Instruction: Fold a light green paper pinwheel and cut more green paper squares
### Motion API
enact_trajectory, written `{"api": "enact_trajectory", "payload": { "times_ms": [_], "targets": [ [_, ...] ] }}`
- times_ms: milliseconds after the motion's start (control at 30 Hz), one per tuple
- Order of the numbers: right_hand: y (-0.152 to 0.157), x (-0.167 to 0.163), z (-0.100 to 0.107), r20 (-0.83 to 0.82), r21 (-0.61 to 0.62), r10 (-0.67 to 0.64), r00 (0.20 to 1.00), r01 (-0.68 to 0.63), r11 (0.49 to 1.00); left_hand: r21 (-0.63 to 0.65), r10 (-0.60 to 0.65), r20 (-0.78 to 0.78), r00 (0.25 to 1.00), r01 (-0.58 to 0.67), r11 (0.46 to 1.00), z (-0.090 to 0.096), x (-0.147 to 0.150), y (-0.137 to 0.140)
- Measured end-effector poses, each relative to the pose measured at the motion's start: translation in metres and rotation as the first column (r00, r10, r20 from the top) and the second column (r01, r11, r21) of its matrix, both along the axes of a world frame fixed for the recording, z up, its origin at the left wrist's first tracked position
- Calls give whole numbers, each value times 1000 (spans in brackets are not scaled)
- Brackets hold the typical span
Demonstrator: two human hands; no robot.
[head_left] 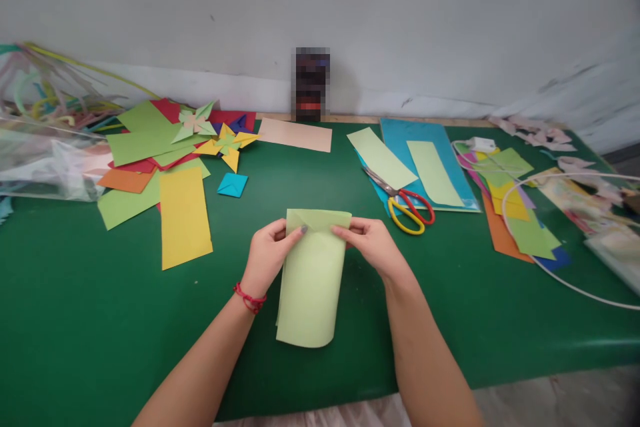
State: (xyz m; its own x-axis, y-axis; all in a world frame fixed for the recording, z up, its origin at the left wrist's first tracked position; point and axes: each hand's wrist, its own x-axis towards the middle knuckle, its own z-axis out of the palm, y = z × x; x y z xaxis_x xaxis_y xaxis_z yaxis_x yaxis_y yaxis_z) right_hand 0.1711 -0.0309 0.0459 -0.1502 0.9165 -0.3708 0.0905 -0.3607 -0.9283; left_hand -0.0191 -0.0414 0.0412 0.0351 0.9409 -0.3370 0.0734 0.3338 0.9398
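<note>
A pale green sheet of paper (313, 287) is held up off the front middle of the green table, bent over so that its lower end curves. My left hand (270, 250) pinches its upper left edge, thumb on the near face and fingers behind. At the upper right edge, my right hand (370, 243) grips it the same way. A crease runs across the paper near its top. Beyond my right hand lie scissors (400, 203) with one red and one yellow handle, their blades resting by a pale green strip (383, 159).
Coloured papers and folded stars (227, 145) spread over the left side of the green table (240, 340), with a yellow strip (185, 217) and a small blue folded square (233, 185). A blue sheet (415, 130) lies back right. Further right are more papers (537, 237) and a white cable (575, 283).
</note>
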Motion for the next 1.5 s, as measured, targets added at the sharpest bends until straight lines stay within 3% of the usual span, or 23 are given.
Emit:
{"api": "enact_trajectory", "payload": {
  "times_ms": [300, 833, 1000, 1133, 1267, 1500],
  "targets": [
    [-1, 2, -4, -1, -51, -71, 997, 71, 996, -34, 0, -54, 999, -2, 999, 1, -1, -2],
    [-1, -2, -8, 32, -18, -92, 995, 92, 996, -18, -49, -67, 997, 48, 999, -6, -1, -1],
    [-1, -2, -1, -11, 10, 19, 1000, -19, 1000, 53, -64, -204, 977, 76, 996, -5, -1, -2],
    [-1, 2, 1, -62, 16, 86, 994, -85, 996, 49, -87, -174, 981, 97, 994, -4, -2, -2],
    [-1, -2, 0, -68, 79, 10, 998, -5, 997, 46, -81, -133, 988, 88, 995, -5, 0, -1],
    [-4, -16, -5, 86, 183, -172, 981, 154, 971, 41, -68, -126, 990, 73, 996, -5, 5, -3]
  ]
}}
